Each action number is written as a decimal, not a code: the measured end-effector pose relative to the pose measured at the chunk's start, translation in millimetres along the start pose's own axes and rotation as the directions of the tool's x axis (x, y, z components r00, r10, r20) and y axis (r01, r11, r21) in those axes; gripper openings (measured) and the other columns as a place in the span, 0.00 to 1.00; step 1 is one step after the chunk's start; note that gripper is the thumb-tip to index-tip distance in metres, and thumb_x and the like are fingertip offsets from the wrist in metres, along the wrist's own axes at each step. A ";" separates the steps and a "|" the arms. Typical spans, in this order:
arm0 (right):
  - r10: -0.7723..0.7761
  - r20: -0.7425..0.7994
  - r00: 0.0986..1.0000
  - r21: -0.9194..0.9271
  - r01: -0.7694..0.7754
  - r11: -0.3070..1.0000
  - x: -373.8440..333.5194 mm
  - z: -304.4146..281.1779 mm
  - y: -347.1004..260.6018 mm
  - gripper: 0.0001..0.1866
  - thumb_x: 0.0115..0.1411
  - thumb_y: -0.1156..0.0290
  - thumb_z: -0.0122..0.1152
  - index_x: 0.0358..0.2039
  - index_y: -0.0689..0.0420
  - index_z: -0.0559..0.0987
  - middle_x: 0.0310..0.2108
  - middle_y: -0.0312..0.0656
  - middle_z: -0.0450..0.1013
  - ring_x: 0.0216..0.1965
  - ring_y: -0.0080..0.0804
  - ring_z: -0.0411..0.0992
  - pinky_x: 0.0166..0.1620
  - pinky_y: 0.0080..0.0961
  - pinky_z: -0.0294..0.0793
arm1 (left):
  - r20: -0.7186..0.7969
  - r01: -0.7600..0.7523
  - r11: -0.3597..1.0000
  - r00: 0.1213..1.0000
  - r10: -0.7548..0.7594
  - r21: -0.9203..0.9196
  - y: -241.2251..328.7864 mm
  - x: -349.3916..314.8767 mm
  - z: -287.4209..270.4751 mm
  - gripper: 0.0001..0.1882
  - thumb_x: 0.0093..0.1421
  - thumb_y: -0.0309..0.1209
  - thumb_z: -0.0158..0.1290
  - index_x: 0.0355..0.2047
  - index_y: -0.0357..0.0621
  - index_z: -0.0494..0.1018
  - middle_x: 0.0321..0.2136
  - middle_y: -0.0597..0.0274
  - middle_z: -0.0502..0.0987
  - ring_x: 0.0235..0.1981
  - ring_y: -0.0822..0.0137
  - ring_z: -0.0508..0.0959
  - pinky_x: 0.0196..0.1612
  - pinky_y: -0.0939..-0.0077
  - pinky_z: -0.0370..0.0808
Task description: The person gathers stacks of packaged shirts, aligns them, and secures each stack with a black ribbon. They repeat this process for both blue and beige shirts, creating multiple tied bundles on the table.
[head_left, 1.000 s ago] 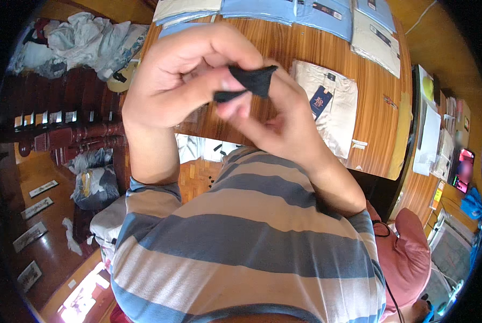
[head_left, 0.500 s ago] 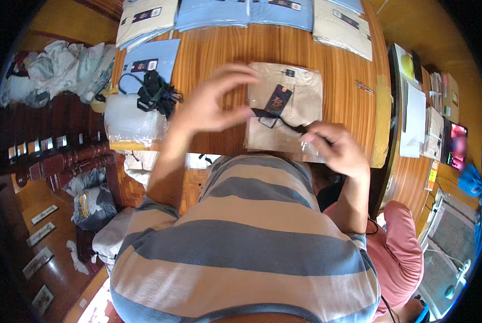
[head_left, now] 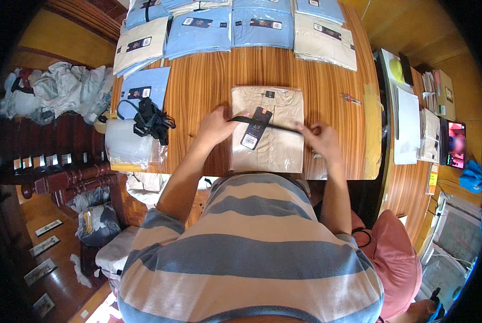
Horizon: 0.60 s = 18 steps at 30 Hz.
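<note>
A folded beige shirt [head_left: 285,152] in clear plastic lies on the table in front of me. A dark hang tag [head_left: 261,119] rests on its front. Across the shirt, a narrow black strap [head_left: 284,128] is stretched from side to side, passing at the tag. My left hand [head_left: 217,126], fingers pinched, grips the strap's left end at the shirt's left edge. At the right edge, my right hand [head_left: 322,141] pinches the other end. Left of the shirt, a tangle of black straps [head_left: 152,123] sits on clear plastic bags [head_left: 132,141] and a packed blue shirt [head_left: 160,81].
Packed shirts in blue [head_left: 198,40] and beige [head_left: 327,47] line the far part of the wooden table [head_left: 208,72]. Small snips [head_left: 350,99] with red handles lie at the right. A side table holds papers [head_left: 406,126] and a lit screen [head_left: 456,144]. Someone in pink [head_left: 391,258] is close on my right.
Both hands have drawn the strap straight across the shirt, where it hung slack before. The tag now lies lower and tilted the same way. The whole view has shifted, showing more of the far table.
</note>
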State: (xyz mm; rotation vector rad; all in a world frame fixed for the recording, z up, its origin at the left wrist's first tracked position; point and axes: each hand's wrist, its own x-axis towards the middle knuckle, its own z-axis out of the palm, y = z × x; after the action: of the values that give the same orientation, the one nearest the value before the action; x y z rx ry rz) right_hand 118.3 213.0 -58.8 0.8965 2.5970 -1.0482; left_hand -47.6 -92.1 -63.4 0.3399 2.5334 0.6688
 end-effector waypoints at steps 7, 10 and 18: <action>-0.058 0.043 0.997 0.205 0.048 0.978 8.6 41.3 -18.3 0.46 0.51 0.29 0.68 0.45 0.66 0.84 0.37 0.61 0.82 0.43 0.53 0.82 0.48 0.42 0.80 | -0.034 -0.011 0.935 0.999 -0.001 -0.355 -14.4 9.9 64.0 0.35 0.62 0.58 0.56 0.53 0.37 0.77 0.44 0.39 0.82 0.50 0.43 0.82 0.51 0.56 0.77; -0.280 -0.151 0.948 0.391 0.318 0.864 -12.4 40.1 -21.5 0.40 0.49 0.44 0.78 0.52 0.64 0.79 0.43 0.57 0.82 0.46 0.50 0.82 0.50 0.40 0.80 | -0.238 -0.332 0.863 0.937 0.256 -0.381 2.2 -23.7 37.2 0.24 0.57 0.35 0.63 0.50 0.35 0.75 0.44 0.40 0.82 0.47 0.43 0.82 0.50 0.58 0.77; -0.127 -0.117 0.985 0.867 0.163 0.471 -48.0 100.9 43.8 0.36 0.41 0.54 0.86 0.47 0.58 0.81 0.43 0.46 0.79 0.46 0.46 0.78 0.53 0.40 0.78 | -0.088 -0.338 0.587 0.907 0.411 -0.736 -36.0 -82.2 24.7 0.58 0.32 0.36 0.81 0.64 0.41 0.63 0.53 0.54 0.76 0.56 0.61 0.76 0.61 0.65 0.73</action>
State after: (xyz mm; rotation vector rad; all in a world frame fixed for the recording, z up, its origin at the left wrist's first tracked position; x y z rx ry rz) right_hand 179.0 146.5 -138.2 0.8238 2.0374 -2.5539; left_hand 30.9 -141.9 -68.1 0.5907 1.8689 1.7286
